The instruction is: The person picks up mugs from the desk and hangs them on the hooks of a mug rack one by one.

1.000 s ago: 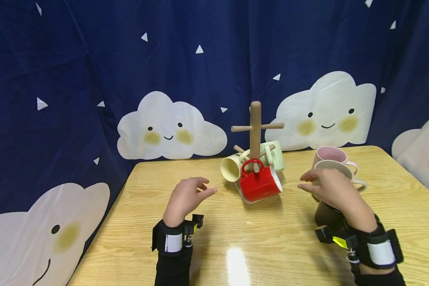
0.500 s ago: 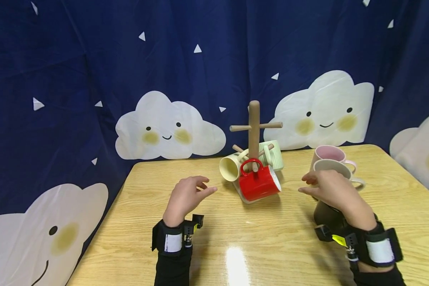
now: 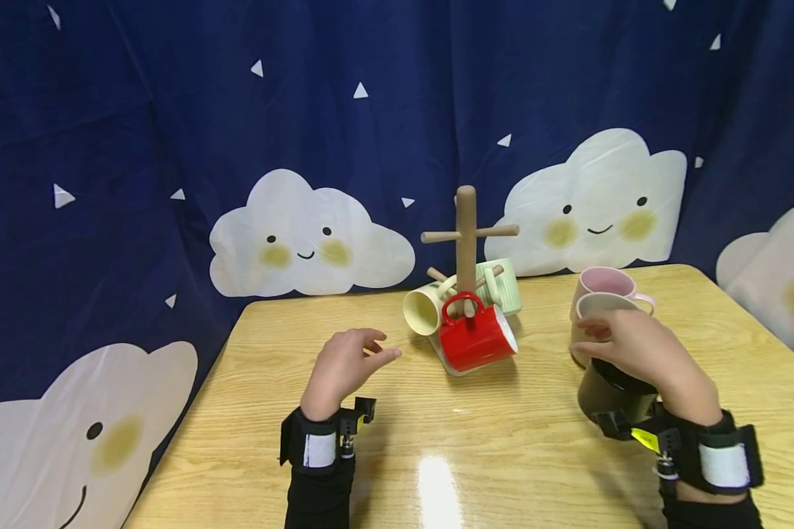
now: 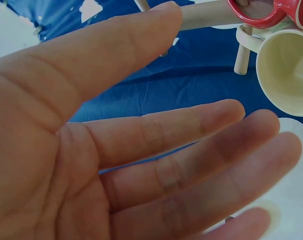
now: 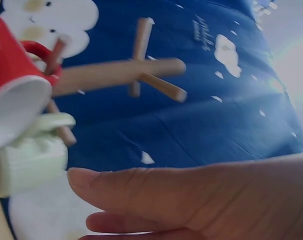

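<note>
My left hand (image 3: 347, 369) hovers over the table left of a wooden mug tree, its fingers relaxed and apart in the left wrist view, holding nothing. The mug tree (image 3: 466, 242) carries a red mug (image 3: 474, 342) in front, a cream mug (image 3: 423, 310) on the left and a pale green mug (image 3: 505, 288) behind on the right. My right hand (image 3: 642, 349), with fingers loosely bent, is above a dark mug (image 3: 609, 397) at the right. It partly hides that mug and a greyish-white mug (image 3: 595, 300). Whether it touches either cannot be told.
Behind the greyish-white mug stands a pink mug (image 3: 605, 282), its handle pointing right. The upper pegs (image 3: 496, 231) of the mug tree hold no mugs. A dark blue curtain (image 3: 344, 88) with clouds hangs along the back edge of the wooden table (image 3: 503, 463).
My right hand has shifted right and slightly toward me, showing more of the dark mug. My left hand keeps its place. The head view has turned slightly.
</note>
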The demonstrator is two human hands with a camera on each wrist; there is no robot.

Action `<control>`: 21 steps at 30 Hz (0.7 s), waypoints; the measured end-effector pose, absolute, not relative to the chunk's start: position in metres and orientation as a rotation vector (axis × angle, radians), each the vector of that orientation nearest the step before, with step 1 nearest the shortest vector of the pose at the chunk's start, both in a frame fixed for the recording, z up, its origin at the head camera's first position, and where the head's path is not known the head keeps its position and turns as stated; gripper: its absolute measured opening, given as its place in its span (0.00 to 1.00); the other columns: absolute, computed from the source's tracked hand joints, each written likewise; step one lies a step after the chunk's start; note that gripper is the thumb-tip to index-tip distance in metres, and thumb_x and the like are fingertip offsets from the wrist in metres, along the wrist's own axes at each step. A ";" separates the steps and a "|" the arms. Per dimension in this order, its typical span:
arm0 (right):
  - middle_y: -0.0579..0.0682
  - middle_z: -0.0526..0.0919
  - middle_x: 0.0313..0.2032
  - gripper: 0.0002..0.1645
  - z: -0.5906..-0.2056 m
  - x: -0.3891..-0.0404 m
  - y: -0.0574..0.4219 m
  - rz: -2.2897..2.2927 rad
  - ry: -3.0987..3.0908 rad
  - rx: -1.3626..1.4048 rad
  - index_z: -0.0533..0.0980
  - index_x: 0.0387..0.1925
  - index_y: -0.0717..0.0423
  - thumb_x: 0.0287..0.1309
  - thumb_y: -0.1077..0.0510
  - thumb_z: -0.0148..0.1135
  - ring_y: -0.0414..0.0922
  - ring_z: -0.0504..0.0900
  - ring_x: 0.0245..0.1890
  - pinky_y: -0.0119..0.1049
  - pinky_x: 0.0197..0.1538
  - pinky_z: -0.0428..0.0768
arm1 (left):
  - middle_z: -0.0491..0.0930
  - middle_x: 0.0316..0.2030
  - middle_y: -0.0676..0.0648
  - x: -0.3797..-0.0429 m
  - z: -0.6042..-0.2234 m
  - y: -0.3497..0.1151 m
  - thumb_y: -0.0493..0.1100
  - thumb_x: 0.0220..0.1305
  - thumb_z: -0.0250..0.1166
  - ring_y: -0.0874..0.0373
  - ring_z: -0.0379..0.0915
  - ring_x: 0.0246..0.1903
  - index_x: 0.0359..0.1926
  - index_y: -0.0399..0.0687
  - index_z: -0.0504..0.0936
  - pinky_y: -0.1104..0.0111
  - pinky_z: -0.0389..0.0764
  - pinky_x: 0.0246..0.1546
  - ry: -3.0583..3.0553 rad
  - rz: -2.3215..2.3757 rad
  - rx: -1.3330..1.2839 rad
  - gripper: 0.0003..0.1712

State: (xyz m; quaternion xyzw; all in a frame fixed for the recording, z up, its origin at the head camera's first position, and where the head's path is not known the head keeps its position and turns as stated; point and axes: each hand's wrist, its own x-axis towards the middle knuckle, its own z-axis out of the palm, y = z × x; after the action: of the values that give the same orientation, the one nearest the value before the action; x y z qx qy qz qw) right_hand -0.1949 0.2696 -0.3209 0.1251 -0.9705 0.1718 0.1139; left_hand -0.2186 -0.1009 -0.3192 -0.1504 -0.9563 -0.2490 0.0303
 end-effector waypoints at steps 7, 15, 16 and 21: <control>0.61 0.84 0.33 0.26 -0.315 -0.171 0.315 0.478 -2.828 0.142 0.80 0.41 0.65 0.46 0.48 0.68 0.63 0.80 0.38 0.49 0.36 0.74 | 0.84 0.38 0.47 -0.220 -0.319 -0.103 0.56 0.57 0.63 0.54 0.80 0.37 0.49 0.42 0.80 0.66 0.78 0.32 -2.957 -0.791 -0.472 0.26; 0.66 0.83 0.35 0.33 -0.360 -0.162 0.362 0.280 -3.054 0.218 0.77 0.42 0.71 0.42 0.46 0.70 0.61 0.81 0.35 0.54 0.37 0.76 | 0.84 0.37 0.46 -0.220 -0.320 -0.104 0.54 0.56 0.64 0.53 0.81 0.36 0.48 0.41 0.81 0.66 0.79 0.32 -2.944 -0.801 -0.469 0.25; 0.64 0.83 0.35 0.32 -0.369 -0.160 0.367 0.314 -3.044 0.240 0.78 0.42 0.70 0.42 0.48 0.70 0.55 0.83 0.34 0.50 0.36 0.78 | 0.84 0.37 0.46 -0.220 -0.320 -0.104 0.54 0.56 0.64 0.53 0.81 0.36 0.48 0.41 0.81 0.65 0.79 0.32 -2.943 -0.804 -0.472 0.25; 0.46 0.85 0.34 0.19 -0.405 -0.149 0.384 0.621 -2.884 0.284 0.81 0.40 0.62 0.48 0.54 0.67 0.21 0.75 0.31 0.24 0.28 0.76 | 0.84 0.37 0.45 -0.220 -0.321 -0.101 0.55 0.57 0.63 0.52 0.80 0.37 0.47 0.42 0.81 0.64 0.79 0.33 -2.945 -0.781 -0.508 0.24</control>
State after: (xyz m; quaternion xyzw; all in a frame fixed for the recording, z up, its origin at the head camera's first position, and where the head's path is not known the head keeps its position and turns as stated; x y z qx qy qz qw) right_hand -0.1489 0.3843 -0.4049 0.0956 -0.9692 0.2086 0.0889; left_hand -0.2201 -0.1011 -0.3213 -0.1644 -0.9531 -0.2528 0.0264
